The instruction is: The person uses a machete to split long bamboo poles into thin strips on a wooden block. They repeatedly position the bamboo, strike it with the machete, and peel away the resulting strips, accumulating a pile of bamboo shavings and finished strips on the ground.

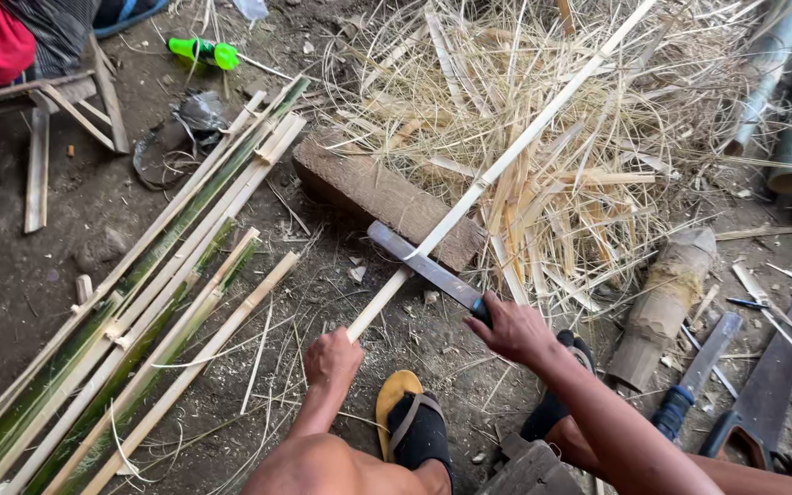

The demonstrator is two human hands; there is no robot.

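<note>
Left hand (332, 359) is gripping a bamboo strip (497, 170) at center frame, steadying it across a wood block (359, 188); right hand (513, 328) is clenching a machete (423, 266), blade w/ edge on strip for shaving.

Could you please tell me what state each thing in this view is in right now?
left hand: closed around the bamboo strip's near end
right hand: gripping the machete handle
bamboo strip: held slanted across the wooden block
machete: blade laid against the strip
wooden block: flat on the ground
split bamboo slats: lying side by side
handsaw: lying unused
</note>
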